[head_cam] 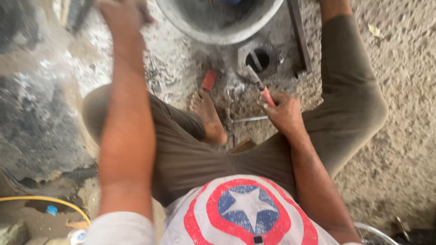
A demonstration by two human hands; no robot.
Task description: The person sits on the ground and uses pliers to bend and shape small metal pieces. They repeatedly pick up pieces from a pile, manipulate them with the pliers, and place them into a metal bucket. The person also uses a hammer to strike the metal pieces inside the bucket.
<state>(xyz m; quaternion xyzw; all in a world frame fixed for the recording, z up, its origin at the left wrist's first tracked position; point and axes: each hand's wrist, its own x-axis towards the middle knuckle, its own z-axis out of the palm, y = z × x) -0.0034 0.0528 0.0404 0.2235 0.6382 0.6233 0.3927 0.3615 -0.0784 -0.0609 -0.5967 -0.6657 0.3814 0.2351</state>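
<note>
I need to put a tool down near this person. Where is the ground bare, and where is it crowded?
Bare: the gravel beyond the person's right knee. Crowded: between the bare foot and the right hand, which grips a red-handled tool by the metal block, with a rod and red piece lying there.

A red-handled tool [262,87], gripped by its handle, slants up-left with its metal tip beside the square metal block's round hole [257,59]
</note>
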